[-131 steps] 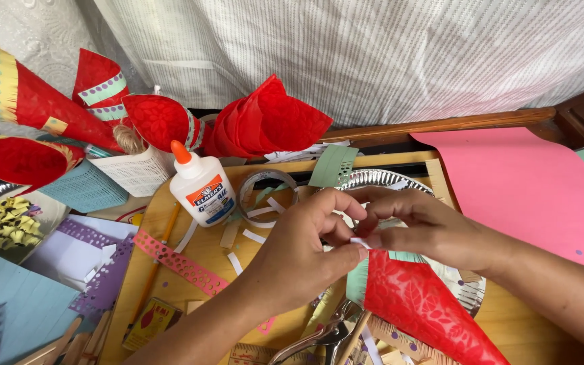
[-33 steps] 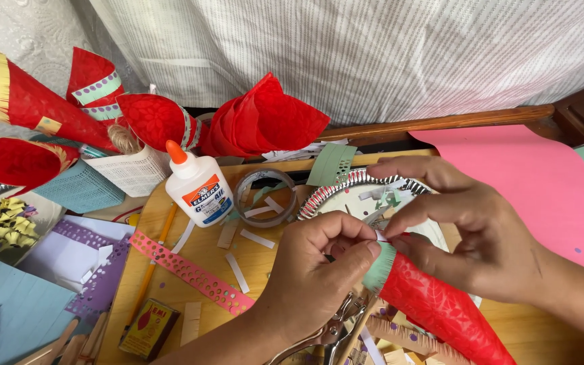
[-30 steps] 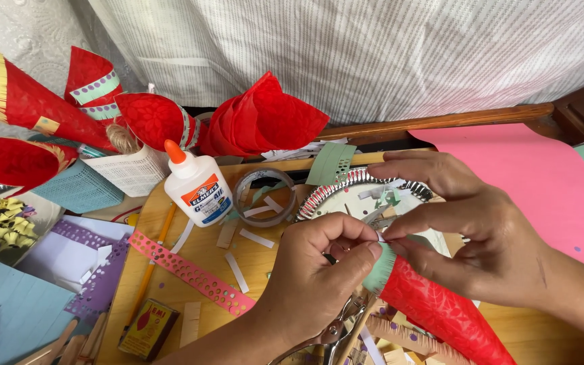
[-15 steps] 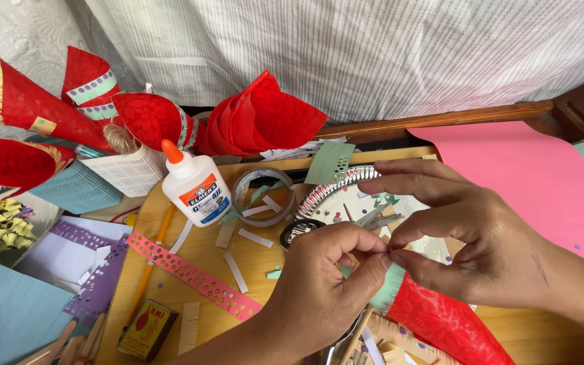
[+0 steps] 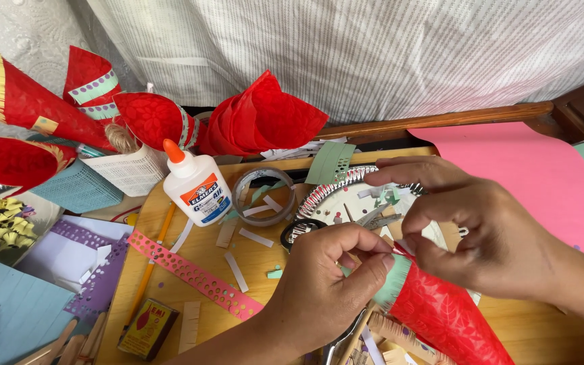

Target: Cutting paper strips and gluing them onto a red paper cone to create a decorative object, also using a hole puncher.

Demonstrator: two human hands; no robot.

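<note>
Left hand (image 5: 329,280) grip pinches the pale green band (image 5: 392,287) on the red paper cone (image 5: 444,318); right hand (image 5: 484,233) grip apparently presses opposite. Keep the band flat and aligned to the rim.

My white glue bottle (image 5: 196,192) with its orange cap stands upright, orange-and-blue label facing me. Well below it, toward me, a small yellow-and-red box (image 5: 147,327) lies flat on the wooden surface (image 5: 251,260).

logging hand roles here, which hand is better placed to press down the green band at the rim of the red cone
Left. The left hand has its thumb lying on the green band at the red cone rim, while the right hand pinches just above the rim edge.
</note>
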